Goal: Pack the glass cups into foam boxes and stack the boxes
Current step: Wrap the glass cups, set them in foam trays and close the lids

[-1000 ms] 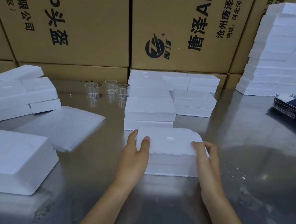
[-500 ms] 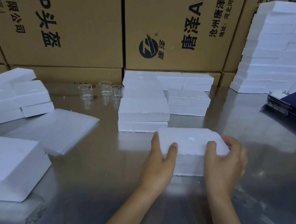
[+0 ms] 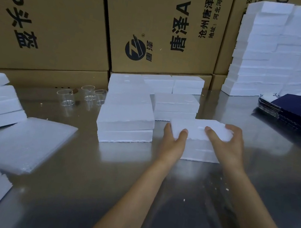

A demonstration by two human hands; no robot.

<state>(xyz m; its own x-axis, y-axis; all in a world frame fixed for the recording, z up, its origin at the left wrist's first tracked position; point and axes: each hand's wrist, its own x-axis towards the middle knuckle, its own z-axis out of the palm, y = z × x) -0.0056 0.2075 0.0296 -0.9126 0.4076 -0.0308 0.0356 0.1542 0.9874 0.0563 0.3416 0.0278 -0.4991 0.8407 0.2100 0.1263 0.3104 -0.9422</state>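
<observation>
While both hands clamp it, the foam box sits on the steel table, just right of a two-high foam stack; left hand grips its left end, right hand curls over the right; three glass cups wait back left by the cartons.

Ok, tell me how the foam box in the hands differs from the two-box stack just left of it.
The held foam box is gripped at both ends by the left hand and right hand; the stack stands untouched. The held box is one box on the steel table; the stack is two high. Both are white foam.
</observation>
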